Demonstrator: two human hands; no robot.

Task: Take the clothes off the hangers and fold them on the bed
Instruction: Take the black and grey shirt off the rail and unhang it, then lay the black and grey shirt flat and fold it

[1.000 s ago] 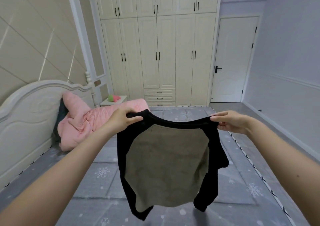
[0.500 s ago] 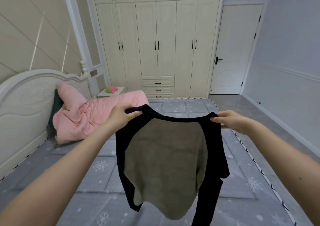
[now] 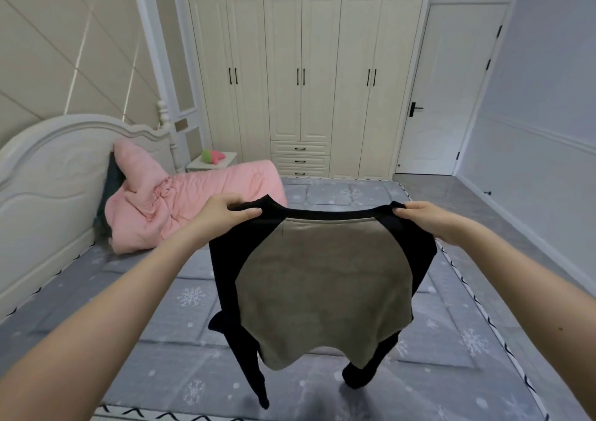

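Above the bed (image 3: 180,320), your left hand (image 3: 222,212) and right hand (image 3: 429,217) pinch the shirt (image 3: 322,291) at its shoulders, fingers (image 3: 245,211) curled tight, arms outstretched, shirt hanging free.

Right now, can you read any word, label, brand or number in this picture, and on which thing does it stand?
None can be read.
The shirt, held by the left hand and right hand, shows no print.
The wardrobe, door and bed cover carry no text; the cover has only snowflake patterns.
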